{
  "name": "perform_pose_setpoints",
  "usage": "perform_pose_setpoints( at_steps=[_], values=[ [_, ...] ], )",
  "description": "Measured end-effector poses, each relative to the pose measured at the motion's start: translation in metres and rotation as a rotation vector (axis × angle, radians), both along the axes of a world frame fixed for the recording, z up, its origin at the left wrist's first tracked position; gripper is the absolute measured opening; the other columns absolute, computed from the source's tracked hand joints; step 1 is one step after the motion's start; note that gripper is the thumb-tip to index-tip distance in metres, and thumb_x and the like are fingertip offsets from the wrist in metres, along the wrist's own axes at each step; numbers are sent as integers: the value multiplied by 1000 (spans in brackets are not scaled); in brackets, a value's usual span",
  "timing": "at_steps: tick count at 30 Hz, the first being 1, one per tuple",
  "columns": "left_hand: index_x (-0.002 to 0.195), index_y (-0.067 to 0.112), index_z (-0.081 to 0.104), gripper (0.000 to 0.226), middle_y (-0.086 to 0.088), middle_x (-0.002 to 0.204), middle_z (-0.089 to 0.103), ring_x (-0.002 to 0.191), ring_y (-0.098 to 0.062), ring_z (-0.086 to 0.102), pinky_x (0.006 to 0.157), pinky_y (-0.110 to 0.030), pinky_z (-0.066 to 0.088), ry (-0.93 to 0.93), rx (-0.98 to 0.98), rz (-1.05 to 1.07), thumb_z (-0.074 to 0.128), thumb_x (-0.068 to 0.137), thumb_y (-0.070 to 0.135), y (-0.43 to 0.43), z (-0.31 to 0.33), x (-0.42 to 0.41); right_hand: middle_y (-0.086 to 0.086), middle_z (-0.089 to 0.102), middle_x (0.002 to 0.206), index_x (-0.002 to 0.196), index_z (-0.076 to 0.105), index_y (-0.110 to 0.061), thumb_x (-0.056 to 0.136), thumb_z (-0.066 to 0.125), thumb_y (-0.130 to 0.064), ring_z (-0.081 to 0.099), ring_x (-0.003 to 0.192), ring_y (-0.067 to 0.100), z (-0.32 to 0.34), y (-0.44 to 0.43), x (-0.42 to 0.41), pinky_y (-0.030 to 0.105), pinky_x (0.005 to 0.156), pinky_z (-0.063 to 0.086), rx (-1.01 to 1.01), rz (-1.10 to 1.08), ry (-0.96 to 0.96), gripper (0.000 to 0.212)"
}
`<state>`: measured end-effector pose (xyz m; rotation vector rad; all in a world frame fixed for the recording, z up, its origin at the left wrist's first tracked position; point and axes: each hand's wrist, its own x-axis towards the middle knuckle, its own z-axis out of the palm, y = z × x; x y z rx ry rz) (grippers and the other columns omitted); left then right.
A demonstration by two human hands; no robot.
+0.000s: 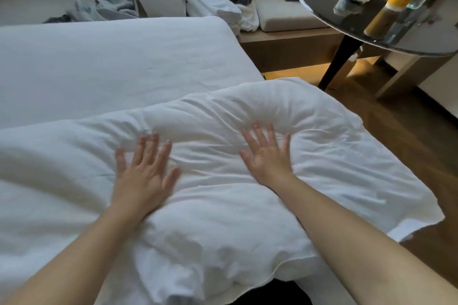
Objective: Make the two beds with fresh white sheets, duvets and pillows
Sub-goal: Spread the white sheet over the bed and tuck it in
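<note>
L hand (145, 178) + R hand (269, 158): both flat, fingers straight & spread, nothing clasped, palms pressing on puffy crumpled white duvet (223, 205). Prob. smoothing it so filling spreads evenly. Duvet bunched at near end of white-sheeted mattress (111, 62), 1 corner hanging over brown wood floor (409, 143). Folded white linen stack (210, 2) sits on cushioned beige bench (285, 15) beyond, likely for 2nd bed.

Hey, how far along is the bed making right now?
Done: a white sheet lies fairly smooth over the mattress. In hand: the left hand and right hand press flat on the bunched white duvet, which is not spread yet. Left: spreading it and adding pillows, none visible on this bed. Folded white linen waits behind. A second bed isn't in view.
</note>
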<state>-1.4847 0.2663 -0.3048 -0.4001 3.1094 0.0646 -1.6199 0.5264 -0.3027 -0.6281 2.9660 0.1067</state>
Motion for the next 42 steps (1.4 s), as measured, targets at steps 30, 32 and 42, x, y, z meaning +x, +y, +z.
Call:
perform_pose_setpoints(
  at_steps=[30,32,42],
  values=[
    [104,10,60,49,-12,91,59,77,-33,60,52,-34,44,-640,-37,-81,72,61,-11,-61,114,298,5,66,115,110,67,-24,92,47,-26,60,105,29,122,-36,219,33,84,48,340,456,-701,28],
    [147,21,28,71,-7,151,31,133,-29,39,94,-44,43,-919,6,-108,55,83,2,-54,116,336,1,58,131,127,61,-28,93,45,-37,55,118,25,121,-15,244,37,93,46,405,460,-768,39],
    [151,33,-17,96,-6,160,-17,147,-39,-1,107,-64,24,-948,72,296,56,90,27,-48,85,338,5,-28,159,151,-18,-37,85,59,-58,-20,146,41,71,-83,269,75,106,6,401,590,-569,104]
  ],
)
